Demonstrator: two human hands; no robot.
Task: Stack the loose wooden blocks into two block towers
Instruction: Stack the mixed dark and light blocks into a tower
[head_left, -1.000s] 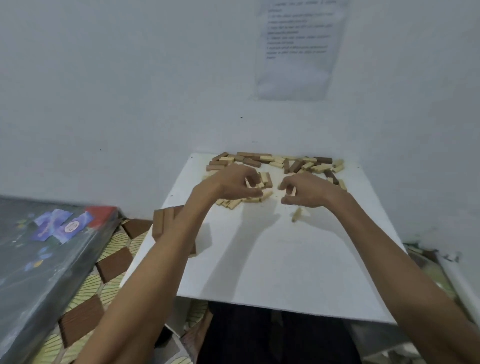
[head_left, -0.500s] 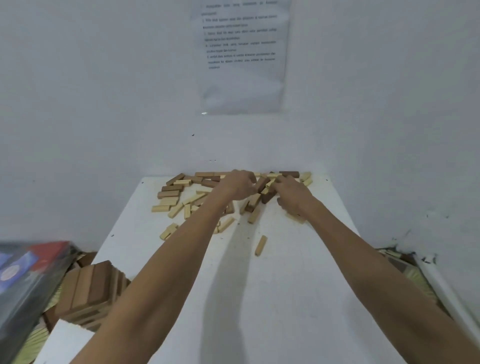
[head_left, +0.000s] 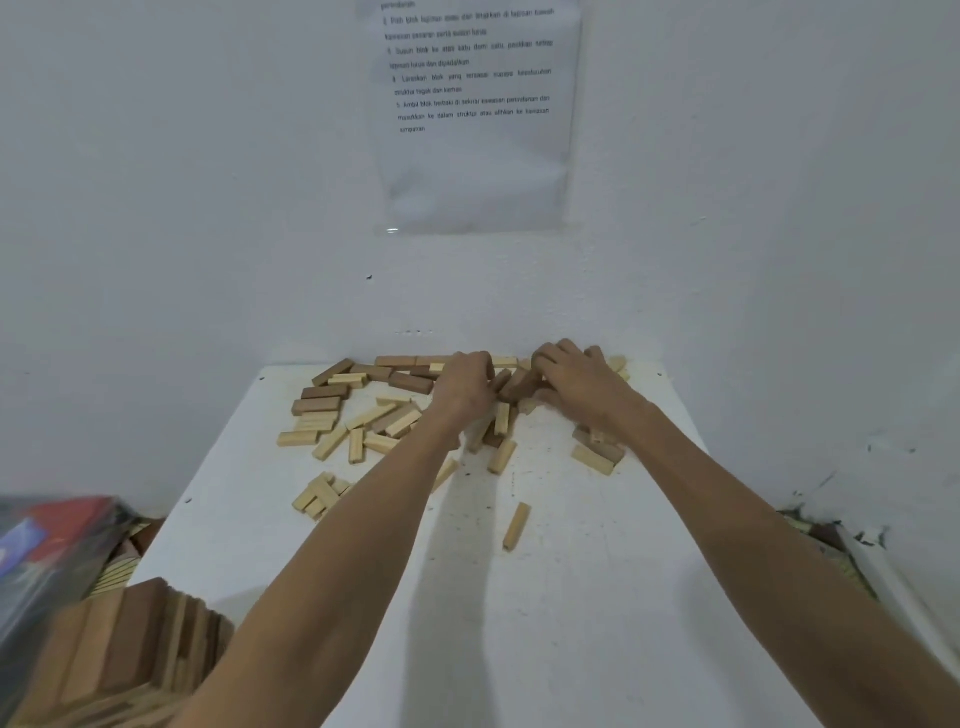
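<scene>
Several loose light and dark wooden blocks (head_left: 363, 415) lie scattered across the far end of the white table (head_left: 571, 634), up against the wall. My left hand (head_left: 460, 389) and my right hand (head_left: 579, 387) are both deep in the pile, fingers curled down over a cluster of dark blocks (head_left: 514, 384) between them. What each palm covers is hidden. One light block (head_left: 517, 525) lies alone nearer to me. A stacked block tower (head_left: 130, 649), blurred, stands at the table's near left corner.
A printed sheet (head_left: 475, 114) hangs on the white wall behind the table. A dark plastic-covered object with red and blue patches (head_left: 47, 545) sits off the table's left side. Clutter lies on the floor at the right (head_left: 831, 545).
Both hands have moved away from me to the back of the pile near the wall. The view has shifted, and the tower now sits at the lower left.
</scene>
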